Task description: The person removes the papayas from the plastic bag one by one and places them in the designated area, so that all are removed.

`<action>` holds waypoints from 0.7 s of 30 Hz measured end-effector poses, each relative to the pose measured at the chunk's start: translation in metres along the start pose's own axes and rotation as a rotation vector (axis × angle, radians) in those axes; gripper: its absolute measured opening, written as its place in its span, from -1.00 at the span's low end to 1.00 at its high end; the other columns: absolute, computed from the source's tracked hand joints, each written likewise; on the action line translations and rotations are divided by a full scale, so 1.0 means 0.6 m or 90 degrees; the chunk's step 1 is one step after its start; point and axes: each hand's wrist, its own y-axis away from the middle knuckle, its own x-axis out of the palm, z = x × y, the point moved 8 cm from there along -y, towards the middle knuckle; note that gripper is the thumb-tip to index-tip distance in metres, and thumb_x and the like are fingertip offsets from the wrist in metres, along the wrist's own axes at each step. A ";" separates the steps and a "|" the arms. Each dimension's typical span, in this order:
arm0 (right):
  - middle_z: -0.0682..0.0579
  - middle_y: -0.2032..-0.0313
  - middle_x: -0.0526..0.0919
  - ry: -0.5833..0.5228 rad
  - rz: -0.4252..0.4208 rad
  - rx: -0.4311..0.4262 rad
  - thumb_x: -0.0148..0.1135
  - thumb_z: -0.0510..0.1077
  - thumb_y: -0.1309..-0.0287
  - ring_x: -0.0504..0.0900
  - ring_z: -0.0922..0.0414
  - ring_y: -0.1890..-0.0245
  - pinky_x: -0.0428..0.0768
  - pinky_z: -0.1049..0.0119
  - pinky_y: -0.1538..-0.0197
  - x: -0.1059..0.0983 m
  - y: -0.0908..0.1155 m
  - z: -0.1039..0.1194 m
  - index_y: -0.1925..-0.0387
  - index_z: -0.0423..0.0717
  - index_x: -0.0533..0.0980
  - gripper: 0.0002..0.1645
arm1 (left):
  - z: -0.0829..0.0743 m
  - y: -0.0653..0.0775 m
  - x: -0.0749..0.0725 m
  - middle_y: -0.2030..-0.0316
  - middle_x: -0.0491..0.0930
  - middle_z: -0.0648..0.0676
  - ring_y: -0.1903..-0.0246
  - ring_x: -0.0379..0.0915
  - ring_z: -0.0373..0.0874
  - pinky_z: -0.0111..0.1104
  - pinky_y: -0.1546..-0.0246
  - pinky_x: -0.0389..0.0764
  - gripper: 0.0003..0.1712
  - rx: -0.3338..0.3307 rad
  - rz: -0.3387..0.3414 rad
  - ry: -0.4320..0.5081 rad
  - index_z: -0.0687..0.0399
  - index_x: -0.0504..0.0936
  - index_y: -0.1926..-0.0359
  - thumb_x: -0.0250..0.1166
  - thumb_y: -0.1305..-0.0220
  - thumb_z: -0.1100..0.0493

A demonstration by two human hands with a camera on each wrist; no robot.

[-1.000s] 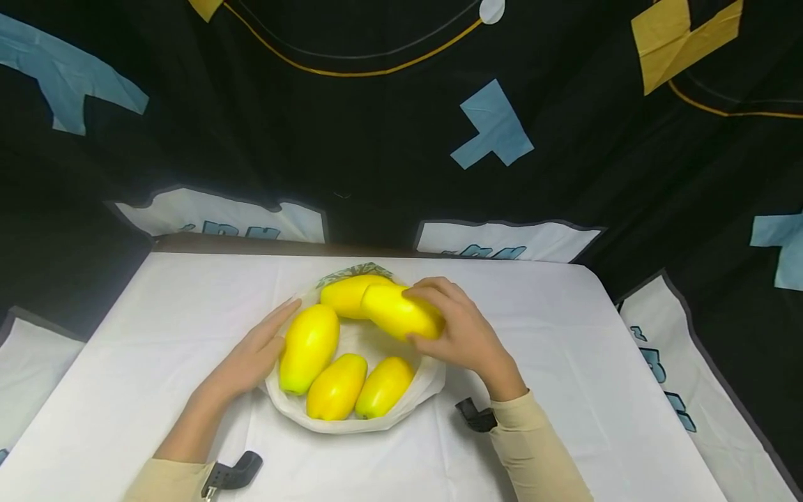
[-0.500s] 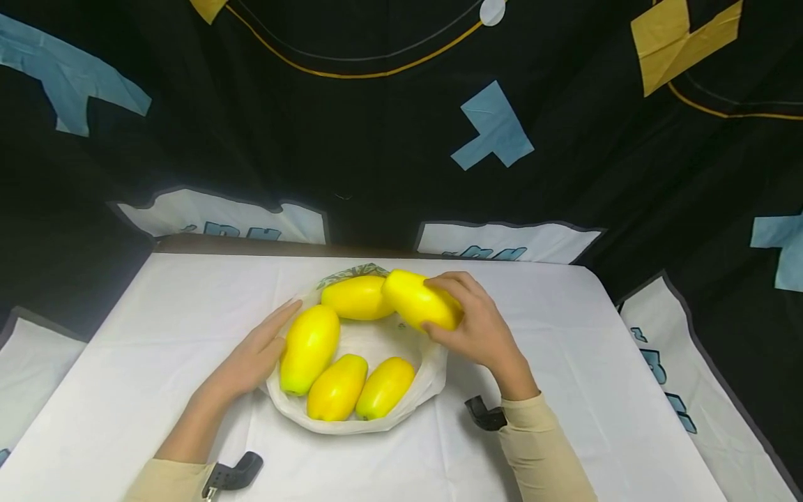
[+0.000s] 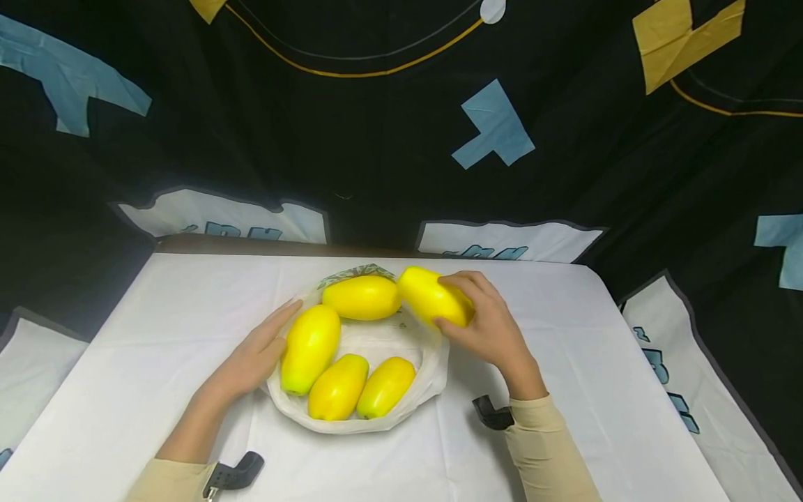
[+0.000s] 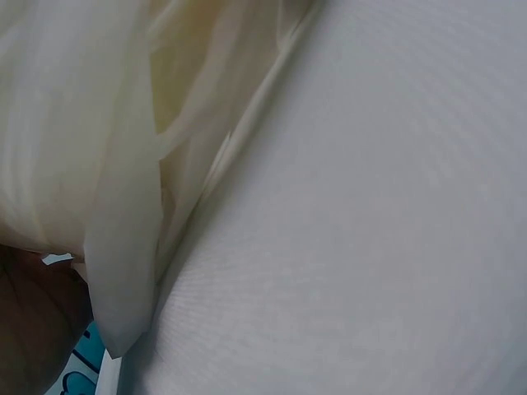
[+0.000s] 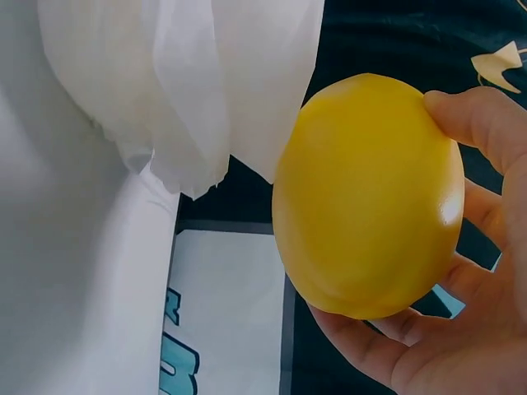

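Note:
My right hand (image 3: pixel 495 335) grips a yellow papaya (image 3: pixel 434 296) over the far right rim of a white plastic bag (image 3: pixel 433 373). In the right wrist view, the thumb and fingers of the right hand (image 5: pixel 469 329) curl round this papaya (image 5: pixel 370 197). Inside the wide-mouthed bag lie a papaya (image 3: pixel 362 298) at the back, a larger one (image 3: pixel 310 348) at the left and two (image 3: pixel 339 387) at the front. My left hand (image 3: pixel 254 355) rests with straight fingers along the bag's left side. The left wrist view shows mostly the bag's outer wall (image 4: pixel 74 123), hiding most of that hand.
A white cloth covers the table (image 3: pixel 558 348). Behind its far edge hangs a dark curtain (image 3: pixel 376 153) with blue and yellow patches. Dark bands with camera mounts (image 3: pixel 235 473) sit on both wrists.
My right hand has moved the gripped papaya to the right, away from the papaya at the back of the bag. The left hand has stayed in place.

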 end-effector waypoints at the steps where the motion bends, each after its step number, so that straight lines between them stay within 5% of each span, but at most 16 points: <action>1: 0.19 -0.11 0.46 0.001 0.000 0.004 0.48 0.01 0.07 0.43 0.16 -0.08 0.54 0.13 -0.09 0.000 0.001 -0.002 -0.15 0.11 0.51 -0.33 | 0.000 0.000 0.000 -0.52 -0.10 0.08 -0.48 -0.26 0.13 0.17 -0.40 -0.11 -0.35 0.000 0.000 -0.001 -0.07 0.02 -0.54 -0.14 -0.48 0.25; 21: 0.06 -0.11 0.47 0.041 -0.045 0.110 0.48 0.00 0.08 0.47 0.04 -0.05 0.51 0.00 -0.05 -0.013 0.019 -0.056 -0.17 0.05 0.50 -0.30 | 0.001 0.000 0.000 -0.52 -0.09 0.12 -0.48 -0.26 0.16 0.18 -0.39 -0.11 -0.33 0.006 0.000 -0.003 -0.05 0.02 -0.54 -0.15 -0.46 0.28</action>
